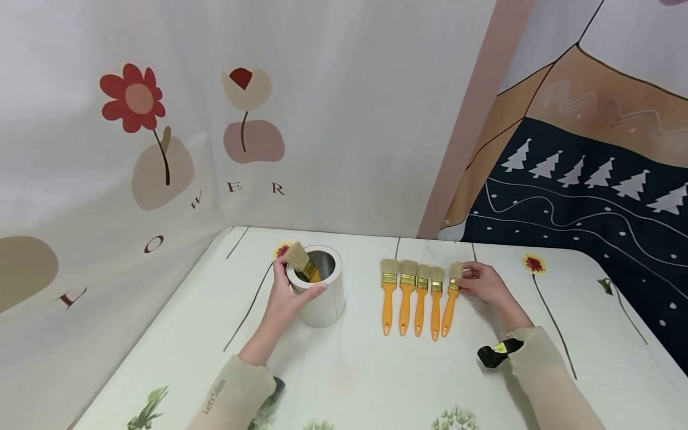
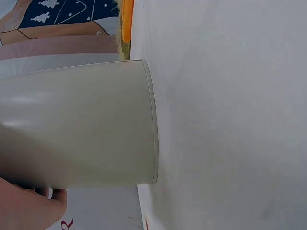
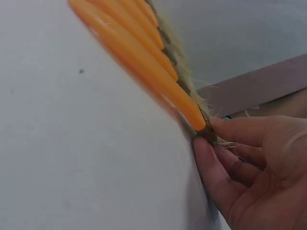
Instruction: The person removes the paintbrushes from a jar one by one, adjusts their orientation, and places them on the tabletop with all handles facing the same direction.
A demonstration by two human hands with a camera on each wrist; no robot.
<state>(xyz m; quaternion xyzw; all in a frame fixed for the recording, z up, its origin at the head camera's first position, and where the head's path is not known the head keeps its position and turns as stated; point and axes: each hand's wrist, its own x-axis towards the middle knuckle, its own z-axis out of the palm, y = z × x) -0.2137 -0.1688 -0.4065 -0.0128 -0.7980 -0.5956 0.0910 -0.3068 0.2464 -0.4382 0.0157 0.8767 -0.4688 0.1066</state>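
Observation:
My left hand point(image 1: 286, 301) grips the white cylindrical can point(image 1: 329, 301) from its left side, thumb on the near side below the rim. Inside the can leans a paintbrush point(image 1: 298, 258) with bristles up, its orange handle going down into the can. To the right, several orange-handled paintbrushes point(image 1: 407, 298) lie in a row, bristles toward the wall. The rightmost paintbrush point(image 1: 450, 307) is pinched near its metal ferrule by the thumb and fingers of my right hand point(image 1: 486, 282); in the right wrist view its handle point(image 3: 144, 72) lies low along the table.
A white flower-printed cloth covers the table point(image 1: 365, 376). Behind it hangs a printed curtain point(image 1: 349, 119), with a dark tree-patterned panel point(image 1: 580, 185) at the right. A black strap end point(image 1: 493, 355) sticks out by the right cuff.

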